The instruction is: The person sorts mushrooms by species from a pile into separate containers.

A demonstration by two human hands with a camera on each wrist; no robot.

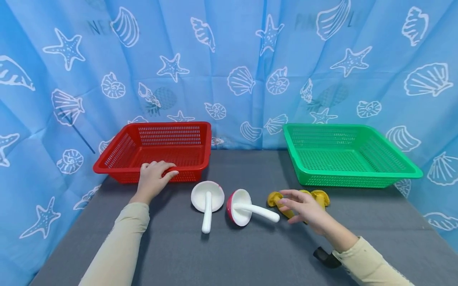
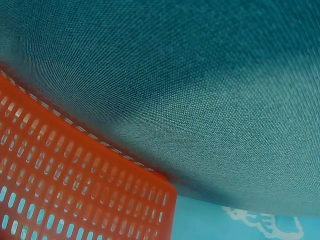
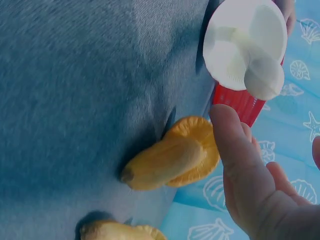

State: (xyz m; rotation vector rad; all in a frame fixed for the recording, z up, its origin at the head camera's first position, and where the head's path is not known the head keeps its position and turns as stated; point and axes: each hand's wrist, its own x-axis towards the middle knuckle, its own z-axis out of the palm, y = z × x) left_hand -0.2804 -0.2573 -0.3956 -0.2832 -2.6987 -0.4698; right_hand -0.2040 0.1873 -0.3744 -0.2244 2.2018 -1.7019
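My left hand (image 1: pixel 154 178) holds the near rim of a red plastic basket (image 1: pixel 121 171), fingers over the edge and thumb outside. In the left wrist view only the slotted wall of the basket (image 2: pixel 90 185) shows, without the hand. My right hand (image 1: pixel 304 207) hovers with spread fingers over yellow toy mushrooms (image 1: pixel 274 198), partly hiding them. The right wrist view shows one yellow mushroom (image 3: pixel 165 160) lying beside the thumb, apart from any grasp. Two white-stemmed toy mushrooms (image 1: pixel 207 198) with red caps lie stem toward me between the hands.
A green plastic basket (image 1: pixel 358 178) stands at the back right. Beside my right sleeve is a small black object (image 1: pixel 326 258) of unclear kind. A blue curtain (image 1: pixel 243 47) with shell prints hangs behind the grey tabletop (image 1: pixel 229 254).
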